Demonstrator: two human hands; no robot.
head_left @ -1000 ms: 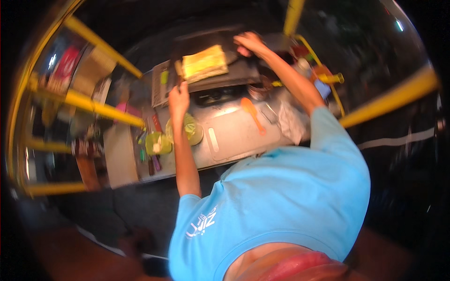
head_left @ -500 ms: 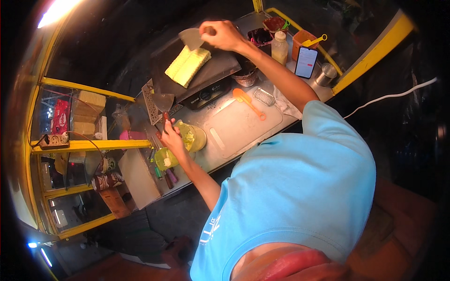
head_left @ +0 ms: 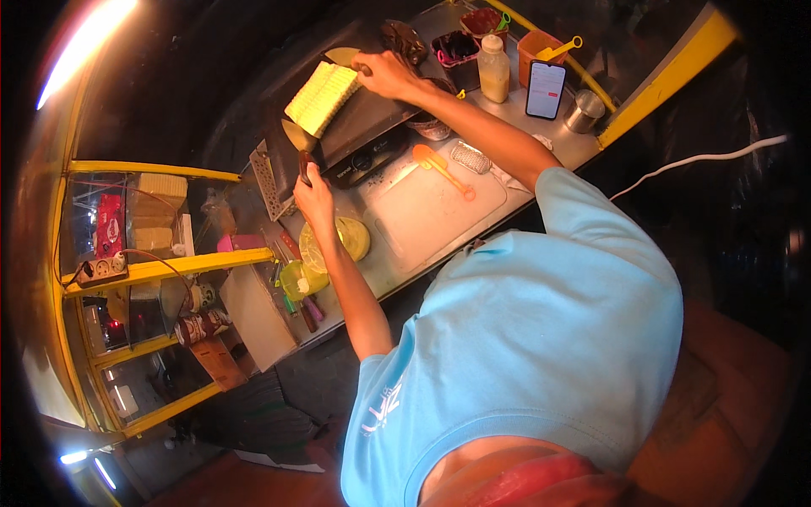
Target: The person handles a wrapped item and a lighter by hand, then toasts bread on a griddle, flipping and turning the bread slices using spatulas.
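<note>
Yellow bread [head_left: 322, 97], beside right hand [head_left: 390, 76], beyond left [head_left: 315, 201]

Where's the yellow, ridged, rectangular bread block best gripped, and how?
Probably pinch the bread block at both narrow ends, from near left and far right: it is elongated, and flat metal scrapers in the left hand and right hand sit there.

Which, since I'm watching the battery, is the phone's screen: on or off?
On: the phone's screen glows pale, with a small red patch showing.
</note>
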